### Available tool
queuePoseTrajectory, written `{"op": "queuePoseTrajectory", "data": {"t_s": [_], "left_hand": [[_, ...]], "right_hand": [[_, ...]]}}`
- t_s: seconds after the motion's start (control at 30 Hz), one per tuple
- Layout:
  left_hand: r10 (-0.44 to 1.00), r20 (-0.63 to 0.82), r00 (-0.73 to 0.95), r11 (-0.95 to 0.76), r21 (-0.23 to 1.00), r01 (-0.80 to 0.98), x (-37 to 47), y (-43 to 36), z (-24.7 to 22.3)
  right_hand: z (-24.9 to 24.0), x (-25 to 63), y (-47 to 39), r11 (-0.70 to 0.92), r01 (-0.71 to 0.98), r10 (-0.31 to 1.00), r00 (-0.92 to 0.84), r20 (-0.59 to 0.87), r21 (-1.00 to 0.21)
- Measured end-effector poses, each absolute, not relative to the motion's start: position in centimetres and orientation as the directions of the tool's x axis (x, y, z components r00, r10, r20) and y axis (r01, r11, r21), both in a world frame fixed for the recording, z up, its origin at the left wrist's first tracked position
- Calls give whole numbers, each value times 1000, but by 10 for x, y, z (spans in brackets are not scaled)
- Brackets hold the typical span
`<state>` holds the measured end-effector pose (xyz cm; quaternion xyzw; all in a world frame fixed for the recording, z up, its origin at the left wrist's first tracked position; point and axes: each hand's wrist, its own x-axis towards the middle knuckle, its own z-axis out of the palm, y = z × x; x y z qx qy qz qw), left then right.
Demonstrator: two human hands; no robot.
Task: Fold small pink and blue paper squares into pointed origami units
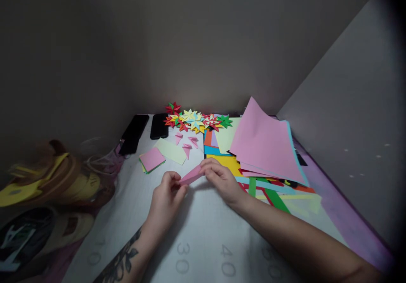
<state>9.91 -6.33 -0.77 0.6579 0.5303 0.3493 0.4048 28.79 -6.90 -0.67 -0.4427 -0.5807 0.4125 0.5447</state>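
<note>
A narrow folded piece of pink paper (192, 175) is held between both hands above the white surface. My left hand (168, 192) pinches its left end, and my right hand (220, 179) grips the right end. Just beyond lie several small folded pink pieces (187, 150). To their left a pale green sheet (171, 151) touches a stack of small squares with a pink one on top (152, 159). Folded paper stars (192, 118) in red, yellow, green and white are heaped at the back.
Large pink sheets (264, 143) lie at the right over coloured paper and strips (275, 200). Two black phone-like objects (159, 126) (136, 128) are at the back left. Brown and yellow items (69, 181) crowd the left edge. Walls stand behind and right.
</note>
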Motion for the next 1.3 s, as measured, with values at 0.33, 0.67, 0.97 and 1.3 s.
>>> {"op": "queuePoseTrajectory", "data": {"t_s": [0.33, 0.67, 0.97, 1.3], "left_hand": [[962, -6, 272, -68, 963, 262, 99, -61, -5], [985, -85, 152, 47, 970, 237, 100, -55, -4], [959, 105, 263, -237, 804, 545, 94, -54, -10], [591, 115, 798, -791, 275, 546, 83, -41, -10]], "right_hand": [[-13, 287, -64, 133, 85, 991, -42, 130, -987], [-12, 284, -80, 658, 619, 713, -329, 619, -429], [-22, 286, -72, 725, 629, 671, -548, 500, -283], [-30, 299, -61, 664, 624, 746, -585, 318, -412]]}}
